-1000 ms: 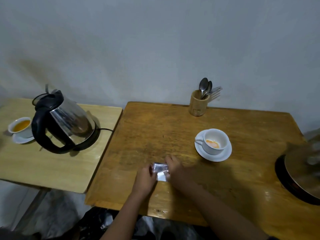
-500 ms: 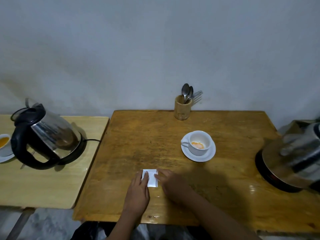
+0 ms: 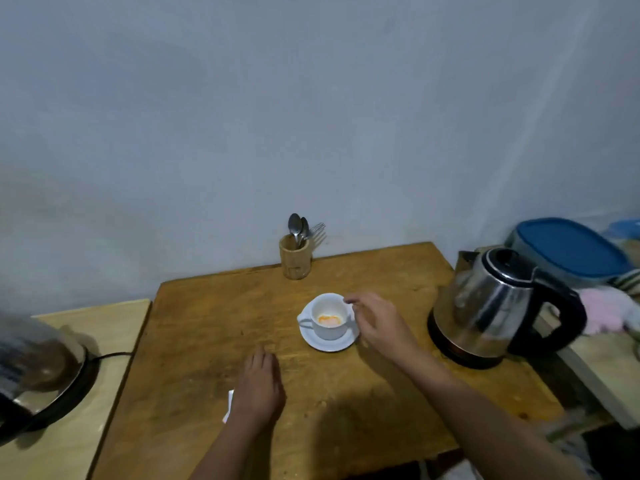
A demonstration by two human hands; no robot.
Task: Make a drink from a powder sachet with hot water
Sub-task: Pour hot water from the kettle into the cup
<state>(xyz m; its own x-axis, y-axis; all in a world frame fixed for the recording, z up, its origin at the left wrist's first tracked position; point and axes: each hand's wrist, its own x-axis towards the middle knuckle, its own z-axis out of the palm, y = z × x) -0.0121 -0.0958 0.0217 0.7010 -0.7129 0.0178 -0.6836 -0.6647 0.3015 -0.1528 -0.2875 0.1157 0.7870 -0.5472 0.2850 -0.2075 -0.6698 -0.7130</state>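
A white cup [image 3: 329, 315] with orange powder in its bottom stands on a white saucer [image 3: 327, 342] in the middle of the brown wooden table [image 3: 207, 323]. My right hand [image 3: 375, 322] hovers at the cup's right rim, fingers apart, holding nothing. My left hand [image 3: 259, 389] lies flat on the table, covering most of the white sachet [image 3: 229, 405]; only its left edge shows. A steel kettle [image 3: 498, 301] with a black handle sits on its base at the table's right side.
A wooden holder [image 3: 295, 258] with spoons and a fork stands at the back edge by the wall. A second kettle [image 3: 31, 372] sits blurred on the lighter side table at left. A blue-lidded container [image 3: 568, 249] and cloths lie at far right.
My right hand left the sachet and moved up to the cup's rim. My left hand now lies over the sachet. The view swung right, bringing the right kettle fully in.
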